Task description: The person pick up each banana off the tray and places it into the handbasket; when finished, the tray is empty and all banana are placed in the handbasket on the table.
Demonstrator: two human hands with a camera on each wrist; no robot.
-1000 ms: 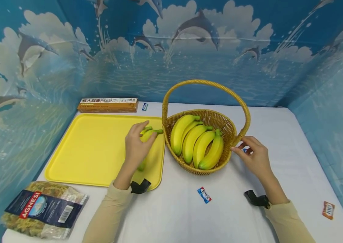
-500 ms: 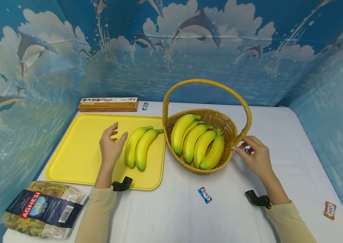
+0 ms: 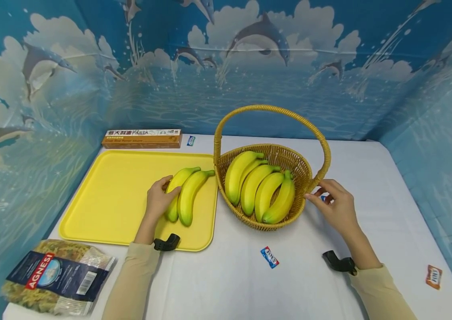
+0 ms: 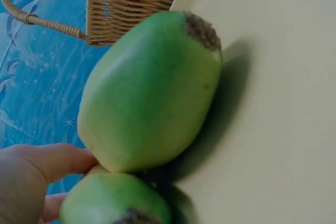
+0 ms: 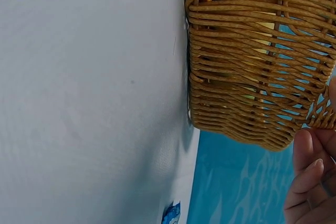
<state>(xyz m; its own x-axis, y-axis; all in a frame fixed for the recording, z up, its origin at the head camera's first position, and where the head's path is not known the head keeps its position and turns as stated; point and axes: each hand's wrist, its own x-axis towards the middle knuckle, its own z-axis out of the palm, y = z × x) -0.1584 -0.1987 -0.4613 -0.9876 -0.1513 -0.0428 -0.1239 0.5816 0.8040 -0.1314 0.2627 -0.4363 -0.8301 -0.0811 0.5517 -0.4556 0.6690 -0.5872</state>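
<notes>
Two bananas lie side by side on the yellow tray point(image 3: 122, 195). At the left banana point(image 3: 173, 213), my left hand point(image 3: 158, 198) has its thumb across the top and its fingers at the far side. The other banana point(image 3: 191, 195) is just to its right. In the left wrist view, the green tip of a banana point(image 4: 152, 93) fills the middle, with the left thumb point(image 4: 68, 160) reaching between the two. Several bananas point(image 3: 267, 191) sit in the wicker basket point(image 3: 302, 164). My right hand point(image 3: 335, 206) pinches the basket's right rim at the handle base.
A pasta box point(image 3: 142, 138) stands behind the tray. A bag of pasta point(image 3: 58, 275) lies at the front left. Small wrapped candies lie about: a blue one point(image 3: 270, 257) before the basket and an orange one point(image 3: 434, 277) at far right. The tall handle point(image 3: 271, 108) arches over the basket.
My left hand moved left, away from the right banana, then came back right and onto the left banana. My right hand stays at the basket rim.
</notes>
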